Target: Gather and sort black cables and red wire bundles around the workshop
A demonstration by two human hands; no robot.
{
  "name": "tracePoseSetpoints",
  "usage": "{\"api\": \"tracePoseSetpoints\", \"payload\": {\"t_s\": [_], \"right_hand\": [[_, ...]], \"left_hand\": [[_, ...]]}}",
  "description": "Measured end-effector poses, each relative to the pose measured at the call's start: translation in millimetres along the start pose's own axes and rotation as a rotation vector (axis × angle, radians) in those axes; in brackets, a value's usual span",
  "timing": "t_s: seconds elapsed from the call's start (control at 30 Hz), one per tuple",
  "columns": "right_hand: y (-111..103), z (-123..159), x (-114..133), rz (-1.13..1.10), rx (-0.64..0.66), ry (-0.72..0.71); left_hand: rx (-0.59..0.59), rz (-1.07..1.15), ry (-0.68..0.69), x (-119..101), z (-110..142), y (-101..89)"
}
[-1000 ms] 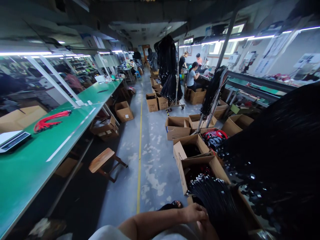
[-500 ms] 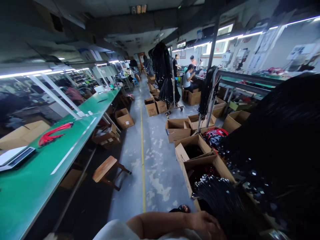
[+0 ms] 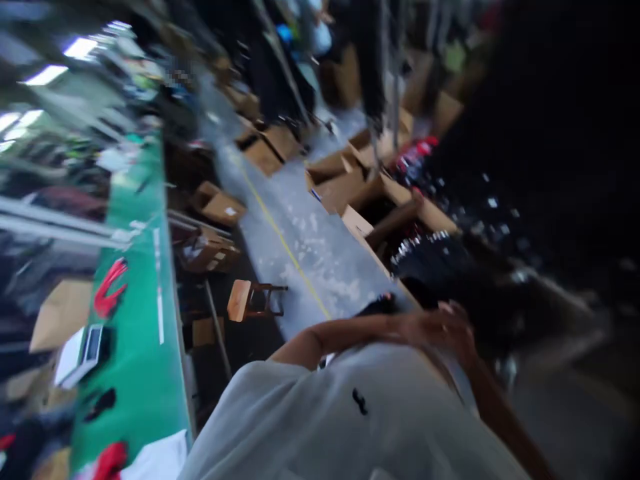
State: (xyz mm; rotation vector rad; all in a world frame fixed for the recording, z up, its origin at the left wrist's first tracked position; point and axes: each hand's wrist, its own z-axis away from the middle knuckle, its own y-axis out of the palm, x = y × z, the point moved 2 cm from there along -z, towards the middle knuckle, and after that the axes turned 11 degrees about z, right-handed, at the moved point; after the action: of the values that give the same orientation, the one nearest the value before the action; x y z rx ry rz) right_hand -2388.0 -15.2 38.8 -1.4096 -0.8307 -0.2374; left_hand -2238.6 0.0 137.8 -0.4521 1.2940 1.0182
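1. Cables (image 3: 437, 263), black with pale tips, lie bunched by a box (image 3: 437, 212), near the left hand (image 3: 420, 329) and right hand (image 3: 461, 333).
2. Both overlap in view before the shirt (image 3: 310, 420); through this blur I cannot tell whether either pinches anything.
3. Stool (image 3: 240, 300) stands beside the table (image 3: 145, 387).

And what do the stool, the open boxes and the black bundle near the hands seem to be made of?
Stool: probably wood, smooth-looking, by its warm brown seat.
Open boxes: likely matt cardboard, by plain brown walls and thin flaps.
Black bundle: perhaps plastic-coated cords, with bright, maybe metal tips; blur leaves this open.
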Motion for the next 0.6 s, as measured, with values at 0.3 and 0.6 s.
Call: {"api": "tracePoseSetpoints", "payload": {"t_s": [0.3, 0.6], "right_hand": [[16.0, 43.9, -78.7, -0.756, -0.346, 1.040], [5.6, 105.6, -147.0, -1.437, -0.863, 1.366]], "left_hand": [[-0.006, -0.123, -0.247, 70.6, 23.8, -15.8], [-0.054, -0.190, -0.485, 82.1, 19.8, -8.8]]}}
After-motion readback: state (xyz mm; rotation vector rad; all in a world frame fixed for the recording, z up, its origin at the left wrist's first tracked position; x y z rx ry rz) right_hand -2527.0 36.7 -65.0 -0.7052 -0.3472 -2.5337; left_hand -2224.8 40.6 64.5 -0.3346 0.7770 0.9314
